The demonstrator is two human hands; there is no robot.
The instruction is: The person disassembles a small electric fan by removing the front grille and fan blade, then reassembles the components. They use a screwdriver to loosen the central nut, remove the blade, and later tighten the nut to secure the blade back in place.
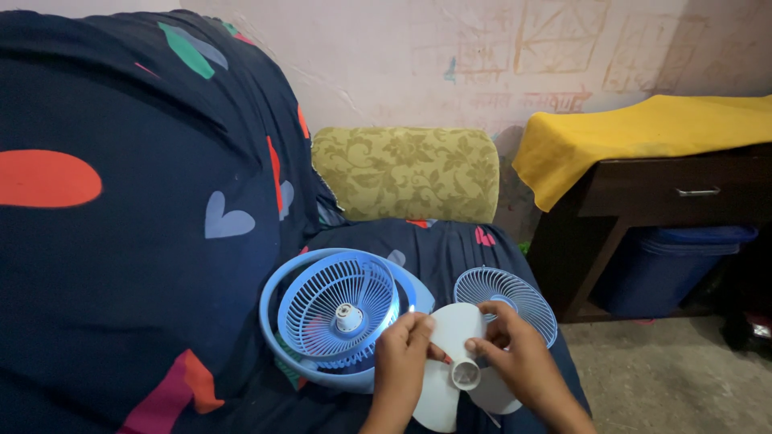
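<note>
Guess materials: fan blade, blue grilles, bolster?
Fan blade: looks like moulded plastic, white, smooth matte, thin lobes around a round hub; both the left hand and right hand hold it.
Rear grille and loose front grille: probably plastic too, light blue, fine radial ribs with a slight sheen.
Bolster: woven upholstery fabric, olive with a floral pattern; filling not visible.

Your left hand point(404, 345) and right hand point(515, 354) pinch a white three-bladed fan propeller point(455, 366), its round hub facing up, low over a dark patterned bedspread. It sits between the blue fan body point(338, 313), rear grille up, and the detached blue front grille point(515, 297).
</note>
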